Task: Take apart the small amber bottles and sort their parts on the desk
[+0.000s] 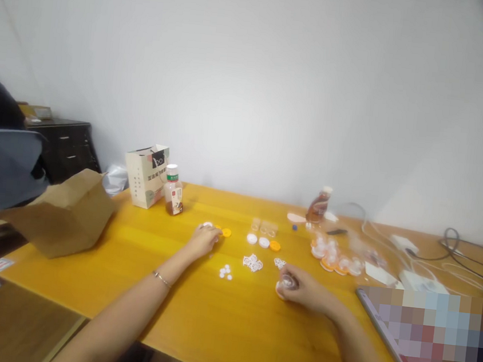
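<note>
My left hand (203,242) is low over the table, its fingers curled down beside a short row of discs. A white disc (207,224) and an orange disc (227,233) show just past the fingers; whatever the fingertips pinch is hidden. My right hand (305,291) is closed around a small clear domed piece (288,282) with a pale round base, near the tabletop. White openwork pieces (252,263) lie in a pile between the hands, and another small pile touches the view of my right fingers. Several small white pieces (225,272) lie nearer my left hand.
Behind are clear rings (264,228), white discs (251,238) and an orange disc (275,246). Clear-domed pieces (337,260) cluster right, near a tablet-like device (394,344) and cables (454,249). Bottles (174,194), a printed bag (144,179) and a brown paper bag (69,215) stand about.
</note>
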`<state>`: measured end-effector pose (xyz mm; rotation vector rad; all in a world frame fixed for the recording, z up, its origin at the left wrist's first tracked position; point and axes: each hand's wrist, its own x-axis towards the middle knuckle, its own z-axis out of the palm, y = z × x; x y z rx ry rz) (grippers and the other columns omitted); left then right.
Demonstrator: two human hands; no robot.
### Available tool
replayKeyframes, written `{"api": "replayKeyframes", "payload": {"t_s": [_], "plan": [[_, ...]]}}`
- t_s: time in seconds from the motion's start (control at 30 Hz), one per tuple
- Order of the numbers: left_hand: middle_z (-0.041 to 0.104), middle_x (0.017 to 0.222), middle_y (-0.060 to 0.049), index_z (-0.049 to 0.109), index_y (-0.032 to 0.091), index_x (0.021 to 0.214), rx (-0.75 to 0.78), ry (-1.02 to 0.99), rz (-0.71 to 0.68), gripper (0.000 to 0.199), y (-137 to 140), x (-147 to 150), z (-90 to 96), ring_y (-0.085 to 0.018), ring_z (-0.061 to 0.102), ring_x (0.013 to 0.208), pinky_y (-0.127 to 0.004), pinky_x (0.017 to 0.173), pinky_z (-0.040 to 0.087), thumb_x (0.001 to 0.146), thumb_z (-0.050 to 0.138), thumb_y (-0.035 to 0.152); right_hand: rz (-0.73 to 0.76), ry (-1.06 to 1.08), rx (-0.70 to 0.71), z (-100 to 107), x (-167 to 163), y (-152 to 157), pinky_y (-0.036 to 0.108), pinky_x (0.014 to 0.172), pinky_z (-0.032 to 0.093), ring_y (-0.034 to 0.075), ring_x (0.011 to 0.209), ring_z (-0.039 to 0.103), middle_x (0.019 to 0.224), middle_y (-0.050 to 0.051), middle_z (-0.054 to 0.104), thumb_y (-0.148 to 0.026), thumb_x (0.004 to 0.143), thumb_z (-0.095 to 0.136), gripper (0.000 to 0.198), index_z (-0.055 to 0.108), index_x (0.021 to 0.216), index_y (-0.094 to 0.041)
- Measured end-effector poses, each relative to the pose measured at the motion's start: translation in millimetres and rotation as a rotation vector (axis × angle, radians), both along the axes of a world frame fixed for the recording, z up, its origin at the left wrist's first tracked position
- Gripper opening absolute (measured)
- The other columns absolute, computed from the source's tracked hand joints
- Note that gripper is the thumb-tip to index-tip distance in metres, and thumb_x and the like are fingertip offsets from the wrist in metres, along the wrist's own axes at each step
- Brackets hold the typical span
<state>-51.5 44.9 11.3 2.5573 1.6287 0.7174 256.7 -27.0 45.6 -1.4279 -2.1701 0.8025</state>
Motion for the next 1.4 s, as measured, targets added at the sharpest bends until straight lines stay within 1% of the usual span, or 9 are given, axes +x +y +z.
{"api": "replayKeyframes", "payload": {"t_s": [0.23, 0.37, 0.47, 0.6, 0.83, 0.97, 1.1, 1.27, 1.4], "plan": [[0.060, 0.102, -0.006, 0.057, 0.021, 0.098, 0.025, -0.017, -0.001, 0.025, -8.6, -0.1, 9.0, -0.022, 0.049, 0.100, -0.034, 0.084, 0.031, 0.079, 0.046, 0.011, 0.147, 0.065, 0.080, -5.8, -33.6, -11.8, 0.022, 0.057, 0.038, 0.012, 0.063, 0.046, 0.068, -0.003, 0.051, -0.022, 0.065, 0.054, 0.010, 0.050, 0.074, -0.020], [0.059, 0.099, -0.007, 0.057, 0.020, 0.098, 0.033, -0.070, -0.206, 0.020, -41.9, 14.7, 23.0, -0.020, 0.051, 0.095, -0.031, 0.084, 0.034, 0.081, 0.048, 0.025, 0.118, 0.189, 0.094, -16.0, -44.1, -9.8, 0.020, 0.051, 0.035, 0.009, 0.055, 0.040, 0.062, -0.005, 0.045, -0.025, 0.068, 0.056, 0.012, 0.048, 0.075, -0.019], [0.059, 0.092, -0.005, 0.055, 0.019, 0.097, -0.042, -0.027, -0.359, 0.036, -73.6, 34.8, 26.0, -0.020, 0.052, 0.088, -0.029, 0.080, 0.036, 0.073, 0.057, 0.045, 0.121, 0.266, 0.063, -26.4, -51.3, -9.0, 0.019, 0.049, 0.034, 0.009, 0.053, 0.040, 0.060, -0.006, 0.045, -0.030, 0.069, 0.059, 0.018, 0.045, 0.075, -0.019], [0.057, 0.087, -0.005, 0.054, 0.018, 0.087, -0.049, -0.047, -0.312, 0.048, -97.9, 62.9, 15.7, -0.021, 0.052, 0.081, -0.030, 0.072, 0.037, 0.063, 0.060, 0.059, 0.171, 0.268, -0.001, -32.7, -58.6, -12.9, 0.019, 0.049, 0.034, 0.009, 0.054, 0.041, 0.060, -0.006, 0.046, -0.034, 0.066, 0.065, 0.027, 0.044, 0.074, -0.019], [0.053, 0.074, -0.004, 0.050, 0.017, 0.073, -0.132, -0.093, -0.219, 0.031, -97.0, 76.2, -4.0, -0.018, 0.050, 0.070, -0.027, 0.061, 0.036, 0.065, 0.063, 0.045, 0.164, 0.199, 0.046, -26.3, -63.5, -20.2, 0.019, 0.048, 0.032, 0.009, 0.052, 0.042, 0.055, -0.007, 0.045, -0.033, 0.067, 0.063, 0.023, 0.044, 0.068, -0.020], [0.053, 0.075, -0.003, 0.050, 0.018, 0.073, -0.195, -0.135, -0.257, 0.024, -96.2, 74.3, -1.8, -0.017, 0.050, 0.070, -0.025, 0.059, 0.034, 0.066, 0.062, 0.037, 0.237, 0.158, 0.115, -17.1, -61.2, -26.1, 0.019, 0.051, 0.035, 0.010, 0.055, 0.044, 0.061, -0.005, 0.049, -0.020, 0.069, 0.054, 0.008, 0.047, 0.071, -0.020], [0.053, 0.076, -0.001, 0.051, 0.018, 0.076, -0.211, -0.145, -0.274, 0.024, -96.1, 73.5, 3.4, -0.016, 0.050, 0.071, -0.024, 0.062, 0.035, 0.065, 0.063, 0.036, 0.334, 0.135, 0.164, -6.9, -58.5, -31.7, 0.022, 0.063, 0.040, 0.013, 0.070, 0.050, 0.078, -0.001, 0.056, -0.014, 0.068, 0.051, 0.016, 0.049, 0.082, -0.021], [0.053, 0.074, 0.000, 0.052, 0.017, 0.076, -0.241, -0.183, -0.275, 0.031, -96.5, 74.0, 2.9, -0.015, 0.050, 0.069, -0.023, 0.061, 0.036, 0.063, 0.065, 0.042, 0.185, 0.036, 0.142, -8.1, -61.7, -31.2, 0.023, 0.056, 0.037, 0.015, 0.062, 0.050, 0.068, -0.003, 0.054, -0.032, 0.071, 0.059, 0.026, 0.044, 0.091, -0.022], [0.055, 0.076, -0.002, 0.054, 0.017, 0.078, -0.240, -0.173, -0.294, 0.027, -96.2, 74.7, 1.5, -0.016, 0.051, 0.071, -0.025, 0.064, 0.037, 0.065, 0.064, 0.038, 0.217, 0.001, 0.227, -8.3, -63.3, -33.2, 0.025, 0.062, 0.039, 0.016, 0.070, 0.053, 0.079, 0.001, 0.056, -0.023, 0.073, 0.052, 0.021, 0.045, 0.092, -0.022]]}}
